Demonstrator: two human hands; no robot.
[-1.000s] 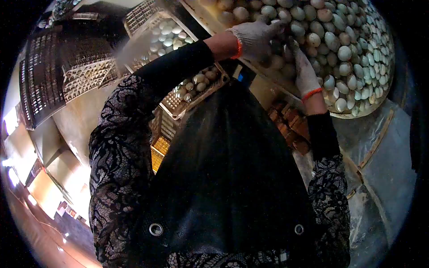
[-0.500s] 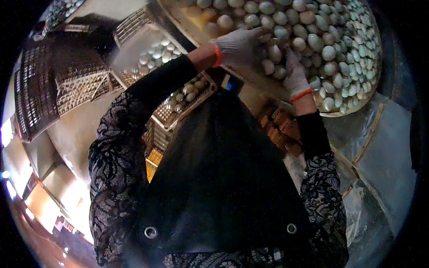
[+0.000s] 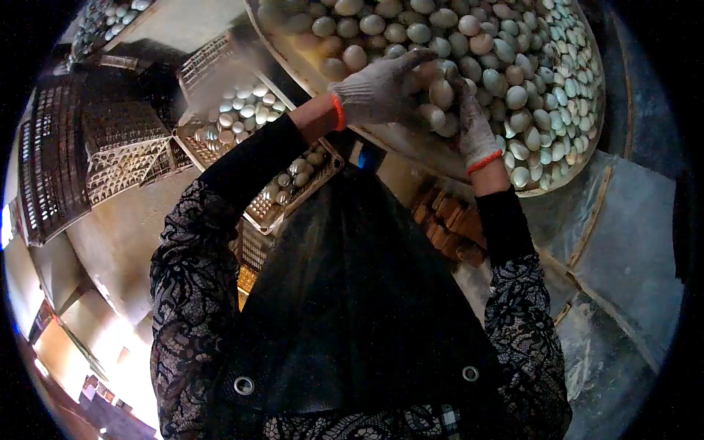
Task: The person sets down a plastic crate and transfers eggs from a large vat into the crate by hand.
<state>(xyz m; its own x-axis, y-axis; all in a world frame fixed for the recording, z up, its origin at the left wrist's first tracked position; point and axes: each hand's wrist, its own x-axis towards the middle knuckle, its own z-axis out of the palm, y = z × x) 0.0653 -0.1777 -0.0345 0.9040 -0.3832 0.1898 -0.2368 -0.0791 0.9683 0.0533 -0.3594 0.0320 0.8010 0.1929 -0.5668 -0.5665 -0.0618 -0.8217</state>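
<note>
My left hand (image 3: 383, 88), in a white knitted glove with an orange cuff, curves around several pale eggs (image 3: 441, 94) at the near side of a big round container. Opposite it, my right hand (image 3: 475, 130), gloved the same way, presses against these eggs from the right. The eggs sit cupped between both hands, above the container's near rim (image 3: 411, 150). A thick layer of whitish, bluish and brownish eggs (image 3: 517, 97) fills the container around and beyond my fingers. Some of my fingertips are hidden among the eggs.
Left of the container, a plastic crate (image 3: 192, 150) holds white eggs, and a nearer crate (image 3: 271, 213) holds more. Dark stacked crates (image 3: 55, 161) stand farther left. Reddish-brown bricks (image 3: 451, 224) lie below the rim. A black apron (image 3: 352, 308) covers my front.
The view has shifted, so the container appears lower and more to the left. Both hands stay around the eggs, which have moved slightly with them relative to the surrounding pile.
</note>
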